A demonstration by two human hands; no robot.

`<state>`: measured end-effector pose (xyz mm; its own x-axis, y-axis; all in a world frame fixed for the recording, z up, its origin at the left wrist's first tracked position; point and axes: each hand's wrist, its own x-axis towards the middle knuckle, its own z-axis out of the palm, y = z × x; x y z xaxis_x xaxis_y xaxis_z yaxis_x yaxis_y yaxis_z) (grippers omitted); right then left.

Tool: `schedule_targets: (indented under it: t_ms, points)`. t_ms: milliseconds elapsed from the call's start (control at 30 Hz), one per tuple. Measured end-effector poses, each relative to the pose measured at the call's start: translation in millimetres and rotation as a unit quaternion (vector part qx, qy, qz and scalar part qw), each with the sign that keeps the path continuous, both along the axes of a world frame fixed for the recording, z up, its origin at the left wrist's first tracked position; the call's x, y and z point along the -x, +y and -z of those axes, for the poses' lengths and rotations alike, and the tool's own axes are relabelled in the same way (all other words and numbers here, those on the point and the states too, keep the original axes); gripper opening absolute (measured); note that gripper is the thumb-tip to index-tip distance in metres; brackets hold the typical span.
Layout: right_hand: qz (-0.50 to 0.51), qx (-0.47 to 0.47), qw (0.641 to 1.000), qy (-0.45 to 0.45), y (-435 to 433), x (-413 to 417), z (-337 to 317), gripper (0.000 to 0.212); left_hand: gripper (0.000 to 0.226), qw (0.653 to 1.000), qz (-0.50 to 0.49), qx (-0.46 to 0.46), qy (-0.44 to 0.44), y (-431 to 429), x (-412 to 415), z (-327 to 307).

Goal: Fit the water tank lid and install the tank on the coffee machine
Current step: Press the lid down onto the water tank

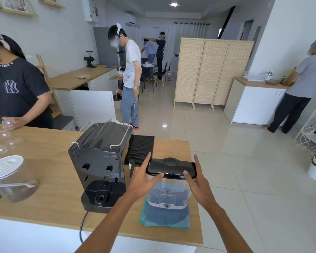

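A clear plastic water tank stands upright on a folded teal cloth near the counter's right front. A black lid sits on the tank's top. My left hand is at the lid's left end with thumb on its front edge and fingers spread. My right hand is at the lid's right end, thumb on the front edge, fingers spread upward. The black coffee machine stands left of the tank, its rear facing me, with the empty tank seat at its base.
A black rubber mat lies behind the tank. A clear jar with a white lid and scoop stands at the counter's left. The counter's right edge is close to the tank. Several people stand around the room.
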<state>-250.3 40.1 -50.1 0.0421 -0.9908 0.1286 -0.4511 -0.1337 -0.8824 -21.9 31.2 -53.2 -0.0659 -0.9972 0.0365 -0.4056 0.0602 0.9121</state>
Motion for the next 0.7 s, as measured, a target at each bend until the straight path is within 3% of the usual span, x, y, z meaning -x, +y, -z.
schedule_targets:
  t_ms: [233,700]
  points:
    - [-0.06,-0.007,0.998,0.024,-6.2,20.1,9.8,0.119,0.123,0.999,0.011,-0.007,-0.049,0.9,-9.3,5.9]
    - [-0.078,0.027,0.996,-0.011,0.2,21.3,5.3,0.118,0.111,0.998,-0.011,0.053,0.031,23.2,-15.9,-1.0]
